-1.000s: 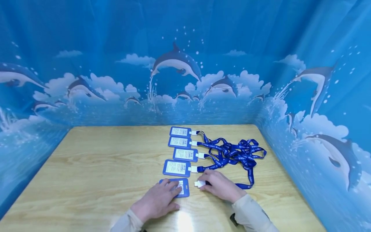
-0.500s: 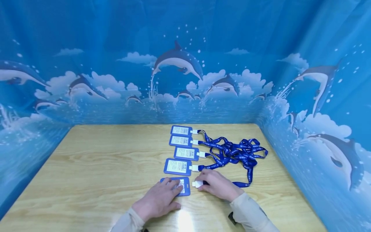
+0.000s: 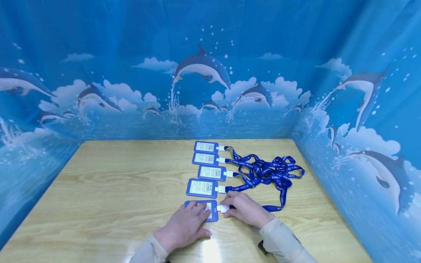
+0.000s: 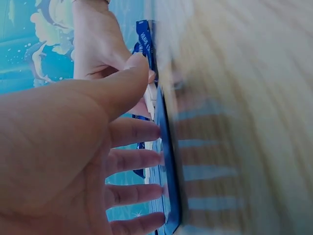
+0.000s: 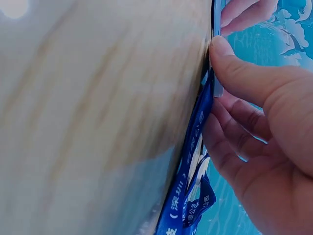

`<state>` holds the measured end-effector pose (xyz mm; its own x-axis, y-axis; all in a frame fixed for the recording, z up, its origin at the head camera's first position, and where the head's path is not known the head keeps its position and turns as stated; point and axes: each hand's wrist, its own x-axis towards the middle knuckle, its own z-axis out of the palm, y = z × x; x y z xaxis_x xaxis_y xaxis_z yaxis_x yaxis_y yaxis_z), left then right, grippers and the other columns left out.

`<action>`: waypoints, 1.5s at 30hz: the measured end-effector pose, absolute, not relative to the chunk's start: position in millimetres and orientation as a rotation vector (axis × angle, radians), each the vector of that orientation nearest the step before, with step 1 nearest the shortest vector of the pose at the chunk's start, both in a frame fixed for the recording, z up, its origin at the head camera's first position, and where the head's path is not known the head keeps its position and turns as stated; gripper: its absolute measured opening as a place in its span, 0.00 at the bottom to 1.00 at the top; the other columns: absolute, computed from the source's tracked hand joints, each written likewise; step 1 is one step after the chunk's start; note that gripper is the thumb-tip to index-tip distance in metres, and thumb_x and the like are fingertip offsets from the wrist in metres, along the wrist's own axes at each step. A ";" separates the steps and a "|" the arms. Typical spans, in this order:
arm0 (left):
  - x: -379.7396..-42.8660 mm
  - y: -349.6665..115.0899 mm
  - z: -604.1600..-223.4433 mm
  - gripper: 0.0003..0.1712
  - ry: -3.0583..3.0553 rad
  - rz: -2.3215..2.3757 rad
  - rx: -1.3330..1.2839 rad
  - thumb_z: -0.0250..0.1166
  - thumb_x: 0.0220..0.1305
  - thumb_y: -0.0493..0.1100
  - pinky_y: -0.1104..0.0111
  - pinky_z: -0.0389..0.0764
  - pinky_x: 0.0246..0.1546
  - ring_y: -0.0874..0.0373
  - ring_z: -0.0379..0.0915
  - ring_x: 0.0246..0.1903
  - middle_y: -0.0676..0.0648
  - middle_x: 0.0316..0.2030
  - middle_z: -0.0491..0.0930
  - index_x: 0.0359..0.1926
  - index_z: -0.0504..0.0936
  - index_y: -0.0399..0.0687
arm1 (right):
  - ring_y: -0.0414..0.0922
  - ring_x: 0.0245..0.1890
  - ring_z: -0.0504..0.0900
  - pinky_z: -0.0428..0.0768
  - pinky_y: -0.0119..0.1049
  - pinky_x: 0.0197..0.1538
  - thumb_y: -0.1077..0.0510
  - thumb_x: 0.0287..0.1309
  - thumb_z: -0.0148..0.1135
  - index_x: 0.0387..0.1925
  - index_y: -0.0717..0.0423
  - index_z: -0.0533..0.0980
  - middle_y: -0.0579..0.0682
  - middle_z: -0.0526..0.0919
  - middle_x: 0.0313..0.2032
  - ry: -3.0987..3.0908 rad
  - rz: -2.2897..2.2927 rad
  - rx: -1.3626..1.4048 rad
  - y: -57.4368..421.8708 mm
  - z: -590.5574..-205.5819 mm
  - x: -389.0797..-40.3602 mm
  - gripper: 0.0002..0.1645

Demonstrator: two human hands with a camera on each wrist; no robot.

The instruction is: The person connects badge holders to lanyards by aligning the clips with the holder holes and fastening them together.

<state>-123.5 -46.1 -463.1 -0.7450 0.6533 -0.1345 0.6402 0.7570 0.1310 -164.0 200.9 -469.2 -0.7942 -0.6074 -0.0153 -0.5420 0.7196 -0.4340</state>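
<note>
Nearest me on the table lies a blue badge holder [image 3: 213, 217] with a white card inside. My left hand [image 3: 184, 225] rests on it, straight fingertips pressing its face in the left wrist view. Between thumb and fingers my right hand [image 3: 247, 209] pinches the white clip [image 3: 224, 208] of a blue lanyard [image 3: 273, 208]. The clip's narrow tip is right at the slotted right edge of the holder. In the right wrist view, the printed lanyard strap [image 5: 185, 166] trails from under the right hand [image 5: 264, 107] along the table.
Several more blue badge holders [image 3: 202, 188] lie in a column beyond my hands, each with a white clip at its right end. Their blue straps gather in a tangled heap [image 3: 263, 171] at the right. A dolphin-printed curtain [image 3: 148, 73] stands along the table's back and right side.
My right hand has moved slightly left with the clip, and the badge holder under my left hand has shifted slightly right. The gap between clip and holder has closed.
</note>
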 end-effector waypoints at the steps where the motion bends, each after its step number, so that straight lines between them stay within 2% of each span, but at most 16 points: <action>1: -122.9 -45.4 -463.2 0.44 2.787 0.091 1.034 0.53 0.65 0.74 0.45 0.71 0.68 0.46 0.64 0.70 0.46 0.72 0.67 0.72 0.70 0.54 | 0.35 0.40 0.80 0.84 0.31 0.48 0.49 0.55 0.73 0.50 0.54 0.85 0.42 0.83 0.41 2.768 -0.625 -0.943 200.6 -470.1 -164.1 0.22; 12: -120.5 -46.2 -463.9 0.56 2.769 -0.009 1.027 0.58 0.51 0.82 0.43 0.71 0.67 0.45 0.63 0.70 0.47 0.72 0.67 0.73 0.69 0.54 | 0.31 0.36 0.77 0.82 0.27 0.42 0.51 0.52 0.74 0.47 0.54 0.86 0.40 0.81 0.37 2.757 -0.653 -1.000 191.2 -474.5 -165.8 0.21; 18: -114.9 -41.3 -465.7 0.64 2.742 -0.052 1.038 0.53 0.43 0.88 0.43 0.72 0.66 0.47 0.63 0.70 0.50 0.72 0.67 0.74 0.67 0.57 | 0.32 0.38 0.79 0.83 0.28 0.45 0.53 0.52 0.75 0.47 0.54 0.86 0.41 0.83 0.38 2.744 -0.644 -0.996 188.9 -474.4 -160.8 0.19; 26: -118.1 -38.4 -461.9 0.64 2.766 -0.087 1.073 0.55 0.41 0.88 0.46 0.76 0.62 0.52 0.67 0.63 0.53 0.64 0.72 0.73 0.70 0.56 | 0.35 0.40 0.81 0.85 0.32 0.48 0.54 0.52 0.75 0.48 0.54 0.86 0.43 0.84 0.40 2.780 -0.646 -0.968 189.7 -471.0 -159.1 0.20; 35: -121.4 -37.2 -460.2 0.59 2.711 -0.017 1.017 0.57 0.45 0.85 0.45 0.75 0.63 0.52 0.67 0.64 0.53 0.65 0.72 0.72 0.70 0.58 | 0.35 0.42 0.81 0.85 0.34 0.50 0.52 0.53 0.74 0.49 0.52 0.85 0.42 0.83 0.42 2.786 -0.611 -0.884 189.6 -473.5 -156.4 0.21; 40: -123.5 -36.0 -461.9 0.53 2.743 0.076 1.019 0.56 0.53 0.81 0.45 0.75 0.63 0.52 0.67 0.64 0.51 0.64 0.73 0.71 0.71 0.55 | 0.35 0.42 0.80 0.84 0.34 0.50 0.48 0.54 0.74 0.51 0.52 0.84 0.42 0.83 0.43 2.778 -0.576 -0.865 191.1 -471.5 -156.3 0.24; 45: -135.7 -42.4 -462.3 0.46 2.835 0.269 0.970 0.51 0.66 0.74 0.41 0.70 0.67 0.44 0.64 0.70 0.43 0.70 0.69 0.75 0.65 0.51 | 0.43 0.50 0.83 0.84 0.42 0.56 0.41 0.59 0.69 0.59 0.54 0.80 0.49 0.84 0.51 2.840 -0.530 -0.869 193.4 -459.5 -159.9 0.31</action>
